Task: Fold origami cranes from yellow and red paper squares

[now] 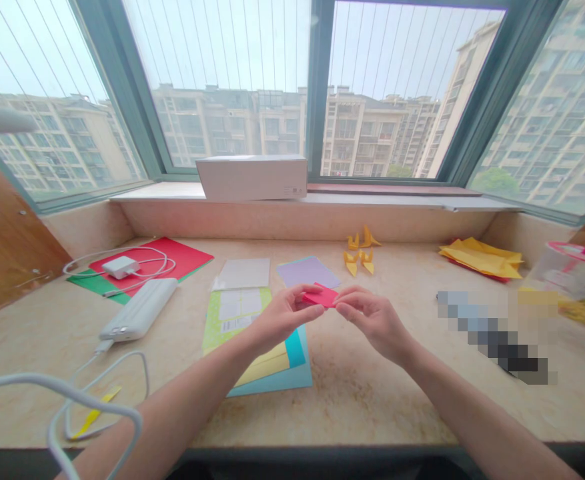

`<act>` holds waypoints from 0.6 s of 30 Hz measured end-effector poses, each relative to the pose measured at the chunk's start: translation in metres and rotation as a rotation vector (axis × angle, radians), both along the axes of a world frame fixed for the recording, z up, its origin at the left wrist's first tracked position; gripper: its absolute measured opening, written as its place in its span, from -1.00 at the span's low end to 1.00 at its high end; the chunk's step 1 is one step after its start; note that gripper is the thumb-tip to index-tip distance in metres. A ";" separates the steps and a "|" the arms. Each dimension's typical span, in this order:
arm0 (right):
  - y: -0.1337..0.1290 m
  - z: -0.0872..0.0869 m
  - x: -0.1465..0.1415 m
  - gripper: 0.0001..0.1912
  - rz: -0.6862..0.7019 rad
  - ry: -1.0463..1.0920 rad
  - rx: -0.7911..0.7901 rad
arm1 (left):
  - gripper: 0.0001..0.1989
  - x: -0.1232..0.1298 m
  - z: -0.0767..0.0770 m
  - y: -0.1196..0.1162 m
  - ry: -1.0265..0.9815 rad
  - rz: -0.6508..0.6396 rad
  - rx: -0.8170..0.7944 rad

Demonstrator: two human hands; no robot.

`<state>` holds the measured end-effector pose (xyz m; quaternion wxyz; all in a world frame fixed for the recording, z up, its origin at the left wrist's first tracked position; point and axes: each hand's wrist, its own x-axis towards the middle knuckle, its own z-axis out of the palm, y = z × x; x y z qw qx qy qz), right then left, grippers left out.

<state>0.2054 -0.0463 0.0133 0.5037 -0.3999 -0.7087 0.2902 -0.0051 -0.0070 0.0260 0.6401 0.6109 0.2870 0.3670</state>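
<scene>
A small folded piece of red paper (325, 295) is held up between my two hands over the middle of the counter. My left hand (291, 308) pinches its left side, thumb in front and fingers behind. At its right corner my right hand (369, 313) grips the paper between thumb and fingertips. Beyond the hands stand several yellow origami cranes (359, 253). Just behind my left hand lies a lilac paper sheet (309, 272). Partly hidden under my left forearm are a green-and-white packet (232, 310) and blue and yellow sheets (277, 377).
On the left are red and green sheets (187, 257), a white charger (121, 267), a power bank (142, 310) and loose white cable (97, 399). To the right sit yellow paper sheets (482, 258), a blurred-out object (492, 337) and a clear cup (572, 270). A white box (252, 179) rests on the windowsill.
</scene>
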 end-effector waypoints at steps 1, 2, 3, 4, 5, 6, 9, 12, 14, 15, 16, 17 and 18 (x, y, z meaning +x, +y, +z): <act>0.001 0.000 0.001 -0.77 0.015 0.029 -0.024 | -0.58 0.000 0.000 0.000 0.010 -0.006 0.003; 0.001 0.000 0.001 -0.76 0.033 0.056 -0.050 | -0.59 0.000 0.001 0.000 0.010 -0.015 -0.003; 0.001 0.000 0.001 -0.76 0.049 0.080 -0.077 | -0.60 0.001 0.001 0.000 0.007 -0.023 -0.014; 0.001 0.000 0.001 -0.74 0.062 0.102 -0.105 | -0.60 0.000 0.001 0.000 0.004 -0.031 -0.026; 0.001 0.001 0.001 -0.73 0.073 0.121 -0.131 | -0.60 0.000 0.001 0.000 0.003 -0.037 -0.037; 0.000 0.003 0.000 -0.73 0.083 0.137 -0.152 | -0.60 0.000 0.001 0.001 0.006 -0.045 -0.045; -0.001 0.008 0.001 -0.72 0.115 0.160 -0.184 | -0.59 -0.003 0.002 0.003 0.016 -0.070 -0.049; 0.000 0.011 0.005 -0.70 0.138 0.156 -0.246 | -0.58 -0.004 0.000 0.004 0.011 -0.096 -0.052; 0.001 0.010 0.010 -0.69 0.147 0.132 -0.323 | -0.59 -0.004 -0.001 0.004 0.006 -0.092 -0.055; 0.001 0.009 0.012 -0.69 0.148 0.115 -0.361 | -0.59 -0.004 -0.002 0.004 0.010 -0.080 -0.054; 0.001 0.007 0.013 -0.69 0.147 0.093 -0.394 | -0.60 -0.004 -0.003 0.004 0.021 -0.066 -0.050; 0.002 0.005 0.014 -0.69 0.142 0.068 -0.414 | -0.59 -0.004 -0.004 0.004 0.036 -0.054 -0.047; 0.002 0.004 0.015 -0.69 0.135 0.045 -0.418 | -0.59 -0.004 -0.004 0.004 0.049 -0.043 -0.041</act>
